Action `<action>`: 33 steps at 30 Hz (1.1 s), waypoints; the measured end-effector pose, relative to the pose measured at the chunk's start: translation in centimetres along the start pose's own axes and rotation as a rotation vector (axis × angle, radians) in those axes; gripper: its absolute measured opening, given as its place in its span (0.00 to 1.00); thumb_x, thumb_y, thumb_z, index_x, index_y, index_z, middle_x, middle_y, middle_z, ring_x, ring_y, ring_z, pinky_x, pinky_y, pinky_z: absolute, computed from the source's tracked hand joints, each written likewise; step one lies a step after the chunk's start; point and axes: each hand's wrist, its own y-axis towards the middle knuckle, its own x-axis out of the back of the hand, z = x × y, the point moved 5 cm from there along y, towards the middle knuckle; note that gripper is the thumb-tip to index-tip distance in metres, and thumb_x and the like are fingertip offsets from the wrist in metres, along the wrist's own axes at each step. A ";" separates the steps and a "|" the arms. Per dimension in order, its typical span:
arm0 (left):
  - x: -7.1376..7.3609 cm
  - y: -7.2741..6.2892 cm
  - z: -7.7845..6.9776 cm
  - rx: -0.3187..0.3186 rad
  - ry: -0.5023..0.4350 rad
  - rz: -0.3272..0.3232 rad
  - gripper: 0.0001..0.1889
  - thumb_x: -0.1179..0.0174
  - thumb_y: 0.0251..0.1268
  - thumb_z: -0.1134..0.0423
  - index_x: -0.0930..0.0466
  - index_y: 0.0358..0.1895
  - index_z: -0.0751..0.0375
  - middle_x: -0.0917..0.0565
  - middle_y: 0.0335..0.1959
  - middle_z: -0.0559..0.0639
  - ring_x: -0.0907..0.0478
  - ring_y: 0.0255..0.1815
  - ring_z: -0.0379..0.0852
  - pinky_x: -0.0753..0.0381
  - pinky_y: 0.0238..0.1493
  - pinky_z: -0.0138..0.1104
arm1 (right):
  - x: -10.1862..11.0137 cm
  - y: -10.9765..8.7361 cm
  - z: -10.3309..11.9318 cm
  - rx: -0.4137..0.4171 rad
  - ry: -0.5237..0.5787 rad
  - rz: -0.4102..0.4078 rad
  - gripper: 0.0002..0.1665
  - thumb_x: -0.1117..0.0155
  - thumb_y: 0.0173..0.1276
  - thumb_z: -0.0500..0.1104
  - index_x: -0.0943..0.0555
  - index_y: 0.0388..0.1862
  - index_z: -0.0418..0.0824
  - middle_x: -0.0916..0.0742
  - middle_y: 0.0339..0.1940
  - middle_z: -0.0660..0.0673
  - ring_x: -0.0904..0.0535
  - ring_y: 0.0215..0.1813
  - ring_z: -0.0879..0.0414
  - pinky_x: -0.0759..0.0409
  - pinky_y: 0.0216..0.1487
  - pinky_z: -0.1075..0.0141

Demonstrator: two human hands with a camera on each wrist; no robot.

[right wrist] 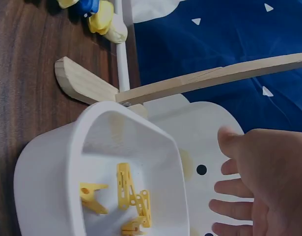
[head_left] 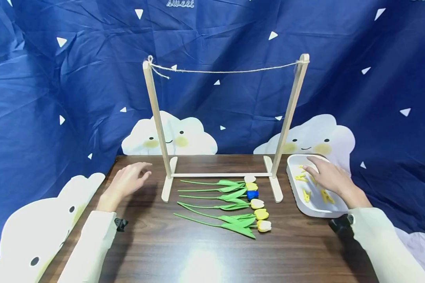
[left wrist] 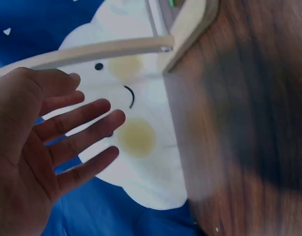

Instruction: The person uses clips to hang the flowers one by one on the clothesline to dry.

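My left hand (head_left: 129, 181) hovers over the table left of the wooden frame, fingers loosely bent and holding nothing. In the left wrist view its fingers (left wrist: 82, 130) are spread apart. My right hand (head_left: 329, 175) hangs above the white tray (head_left: 299, 202), with nothing in its grasp. Several yellow clothespins (head_left: 306, 195) lie in that tray, some hidden under the hand; the right wrist view shows clothespins (right wrist: 123, 187) on its floor. Between the hands, several artificial tulips (head_left: 233, 206) lie in a row, green stems to the left and white, yellow and blue heads to the right.
A wooden stand (head_left: 292, 106) rises at the back of the table, with a string (head_left: 230, 72) tied between its two post tops. Its feet (head_left: 167, 188) rest on the brown table (head_left: 156, 247). A blue curtain with clouds (head_left: 233, 39) hangs behind.
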 end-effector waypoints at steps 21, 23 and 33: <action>-1.6 3.2 -6.1 -0.162 -0.047 -0.085 0.03 0.35 0.71 0.64 0.13 0.39 0.53 0.16 0.28 0.42 0.23 0.28 0.42 0.21 0.33 0.43 | 2.2 2.5 -0.9 -0.025 -0.032 -0.074 0.20 0.41 0.79 0.47 0.14 0.60 0.37 0.10 0.53 0.31 0.14 0.47 0.34 0.21 0.36 0.41; -2.0 3.5 -6.4 -0.161 -0.056 -0.067 0.03 0.36 0.72 0.64 0.13 0.40 0.52 0.17 0.28 0.41 0.23 0.28 0.41 0.22 0.33 0.42 | 2.2 2.8 -1.1 -0.036 -0.030 -0.077 0.20 0.41 0.79 0.47 0.14 0.60 0.38 0.10 0.55 0.31 0.14 0.49 0.33 0.21 0.38 0.39; -4.4 4.8 -7.9 -0.168 -0.078 0.008 0.03 0.36 0.75 0.63 0.13 0.42 0.53 0.17 0.29 0.42 0.25 0.28 0.41 0.24 0.33 0.40 | 1.6 4.1 -2.5 -0.052 -0.030 -0.047 0.19 0.42 0.78 0.44 0.14 0.60 0.37 0.15 0.63 0.27 0.20 0.61 0.24 0.22 0.46 0.32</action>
